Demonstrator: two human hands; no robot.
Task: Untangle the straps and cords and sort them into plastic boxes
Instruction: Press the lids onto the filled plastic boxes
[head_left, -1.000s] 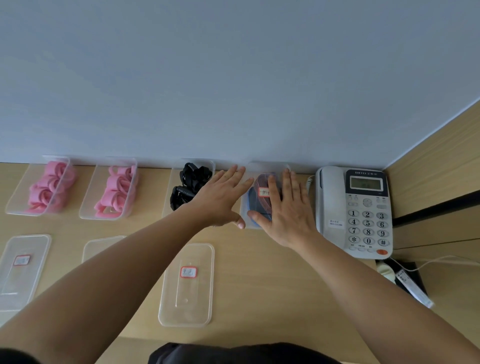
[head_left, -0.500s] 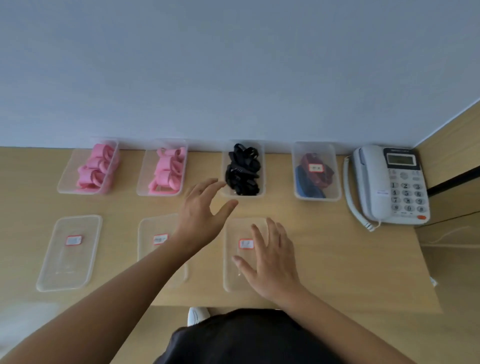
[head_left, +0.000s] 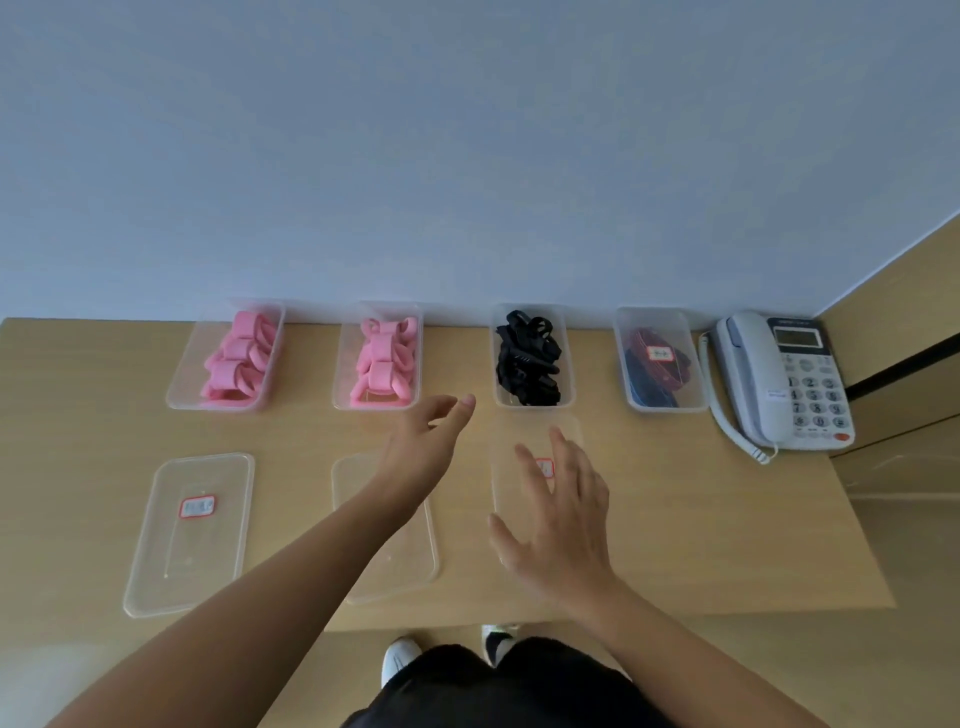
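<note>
Reaching over the light wooden table (head_left: 701, 519), both bare hands are released, with fingers straight and spread, and neither grasps anything. The left hand (head_left: 421, 447) is between the second and third boxes of the back row, its fingertips near their front corners. The right hand (head_left: 566, 519) is spread over the rightmost clear flat plastic lid (head_left: 519, 436), partly covering that lid's small red-bordered label (head_left: 544, 467); whether the palm touches the lid cannot be told.

Four clear rectangular plastic boxes stand in a row against the pale blue wall (head_left: 467, 156). The leftmost box (head_left: 183, 379) holds coiled pink straps (head_left: 236, 358). The second box (head_left: 343, 364) holds more pink straps (head_left: 384, 364). The third box (head_left: 569, 364) holds a bunch of black straps (head_left: 527, 358). The fourth box (head_left: 696, 374) is closed with a labelled lid, and red and blue cords (head_left: 657, 379) show through it.

Nearer the table's front edge lie two more clear lids: the left lid (head_left: 171, 561) with a red-bordered label, and the middle lid (head_left: 400, 561), partly hidden under the left forearm.

A grey corded desk telephone (head_left: 784, 379) sits just beside the fourth box, at the table's far right.
</note>
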